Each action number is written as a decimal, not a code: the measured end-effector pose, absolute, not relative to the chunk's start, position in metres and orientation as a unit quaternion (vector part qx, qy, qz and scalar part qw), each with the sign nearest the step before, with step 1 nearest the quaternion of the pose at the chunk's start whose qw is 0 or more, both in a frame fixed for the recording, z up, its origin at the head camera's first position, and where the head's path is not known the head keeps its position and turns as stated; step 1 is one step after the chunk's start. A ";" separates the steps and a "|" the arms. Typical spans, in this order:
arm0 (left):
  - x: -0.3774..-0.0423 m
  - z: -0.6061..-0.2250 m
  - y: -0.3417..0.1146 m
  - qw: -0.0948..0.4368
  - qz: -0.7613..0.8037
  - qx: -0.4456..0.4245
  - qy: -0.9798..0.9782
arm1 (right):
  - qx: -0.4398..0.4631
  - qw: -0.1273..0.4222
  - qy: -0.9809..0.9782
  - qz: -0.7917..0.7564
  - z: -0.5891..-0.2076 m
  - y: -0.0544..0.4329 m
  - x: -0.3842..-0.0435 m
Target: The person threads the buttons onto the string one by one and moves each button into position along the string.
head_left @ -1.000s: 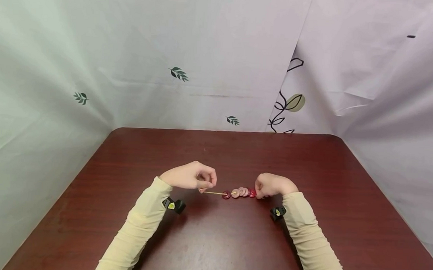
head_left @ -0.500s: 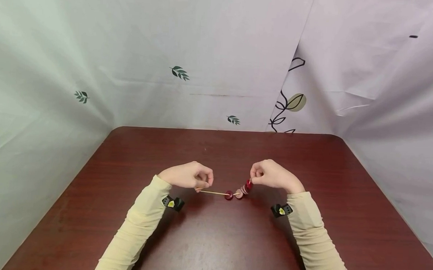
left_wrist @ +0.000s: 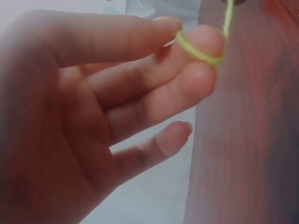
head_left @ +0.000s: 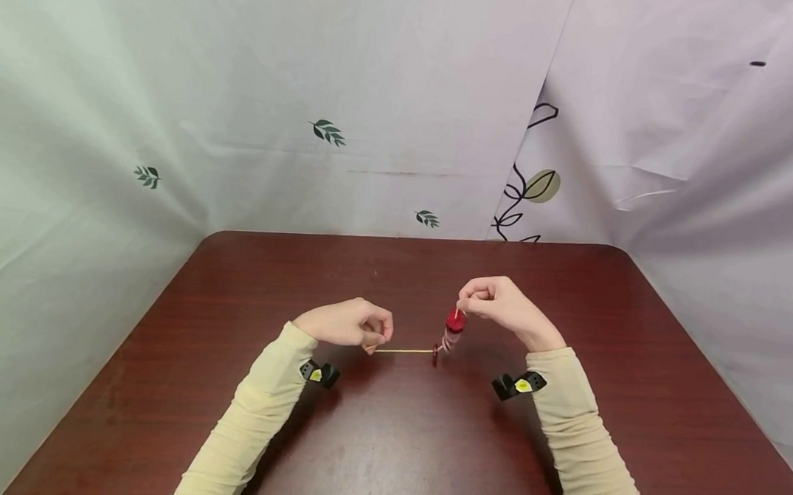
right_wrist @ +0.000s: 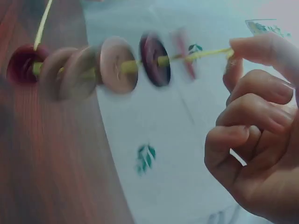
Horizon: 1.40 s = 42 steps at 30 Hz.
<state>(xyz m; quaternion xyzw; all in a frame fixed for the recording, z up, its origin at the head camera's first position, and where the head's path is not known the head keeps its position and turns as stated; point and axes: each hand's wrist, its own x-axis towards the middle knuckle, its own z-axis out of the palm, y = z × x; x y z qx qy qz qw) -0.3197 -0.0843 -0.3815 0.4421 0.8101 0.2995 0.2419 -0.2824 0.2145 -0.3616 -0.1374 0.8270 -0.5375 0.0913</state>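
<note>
A yellow cord (head_left: pixel 401 351) runs between my two hands with several buttons threaded on it. My left hand (head_left: pixel 350 322) pinches one end; in the left wrist view the cord (left_wrist: pixel 201 57) bends around a fingertip. My right hand (head_left: pixel 503 309), raised higher, pinches the other end between thumb and forefinger. Below it hang a red button (head_left: pixel 456 321) and pinkish ones, with a dark red button (head_left: pixel 435 354) lowest on the cord. In the right wrist view, a pale pink button (right_wrist: pixel 118 65) and a dark maroon button (right_wrist: pixel 155 59) sit spaced apart, somewhat blurred.
The brown wooden table (head_left: pixel 388 439) extends under both forearms. White cloth (head_left: pixel 402 107) printed with leaves hangs behind and along both sides of it. A small black wrist camera (head_left: pixel 513 385) is strapped at the right sleeve, and another camera (head_left: pixel 322 375) at the left.
My right hand has risen and turned, lifting its cord end; the buttons went from lying in a row on the table to hanging beneath it. The left hand has hardly moved.
</note>
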 end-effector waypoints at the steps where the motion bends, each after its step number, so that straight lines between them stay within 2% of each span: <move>1: -0.320 -0.382 -0.084 0.240 0.299 0.446 0.809 | -0.136 0.090 0.827 -0.538 -0.361 0.214 -0.282; 12: -0.319 -0.381 -0.082 0.241 0.295 0.454 0.805 | -0.137 0.095 0.797 -0.580 -0.364 0.218 -0.283; 23: -0.319 -0.379 -0.083 0.251 0.292 0.436 0.813 | -0.239 0.109 0.910 -0.322 -0.373 0.224 -0.285; 30: -0.320 -0.382 -0.084 0.238 0.262 0.418 0.836 | -0.263 0.199 0.918 -0.220 -0.382 0.231 -0.283; 37: -0.323 -0.385 -0.089 0.195 0.211 0.413 0.864 | -0.208 0.253 0.924 -0.195 -0.394 0.240 -0.283; 42: -0.324 -0.388 -0.094 0.230 0.172 0.402 0.869 | -0.172 0.295 0.912 -0.226 -0.397 0.246 -0.285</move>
